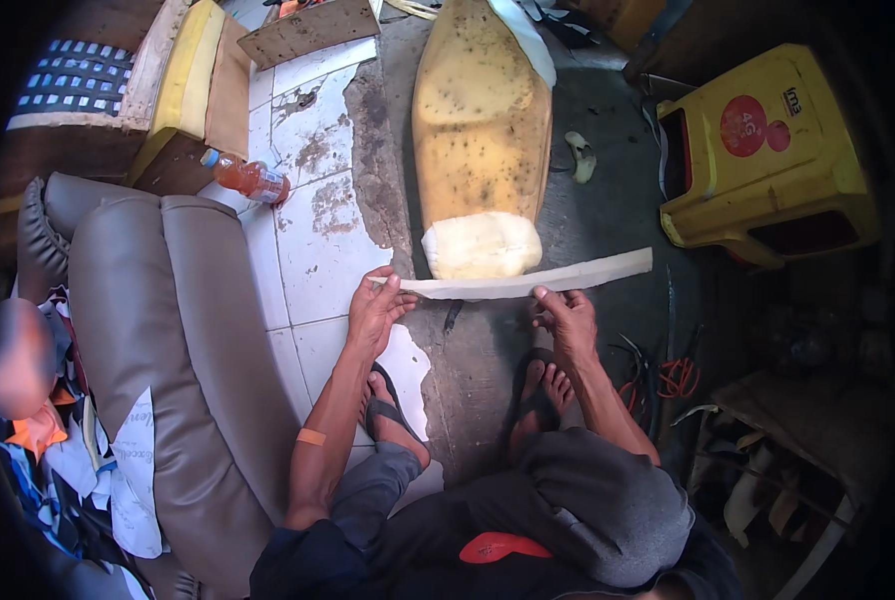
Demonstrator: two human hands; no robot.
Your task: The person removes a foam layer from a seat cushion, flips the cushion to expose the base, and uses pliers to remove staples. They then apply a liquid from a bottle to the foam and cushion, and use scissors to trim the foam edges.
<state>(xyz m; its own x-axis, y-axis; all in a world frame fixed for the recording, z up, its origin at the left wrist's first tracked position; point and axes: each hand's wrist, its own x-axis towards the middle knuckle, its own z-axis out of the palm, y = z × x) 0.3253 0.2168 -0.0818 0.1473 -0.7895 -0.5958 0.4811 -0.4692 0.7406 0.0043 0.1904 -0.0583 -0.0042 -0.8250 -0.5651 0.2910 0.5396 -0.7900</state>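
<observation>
A long, pale, slightly curved strip [528,281] of sheet material, perhaps foam, stretches level between my hands. My left hand [376,312] pinches its left end between thumb and fingers. Along the right part, my right hand [568,322] grips the lower edge with thumb and bent fingers, and the free end sticks out past it. Just beyond the strip lies a yellow foam seat pad [483,130] with dark specks, shaped like a motorcycle seat. A whiter foam block [483,245] covers its near end, close behind the strip.
A brown padded cushion [148,330] fills the left side, with cloth and paper scraps [133,480] beside it. A bottle of orange drink [248,178] lies on white tiles. At right, a yellow plastic stool [768,150] lies tipped over; orange wires [680,378] are nearer my right foot.
</observation>
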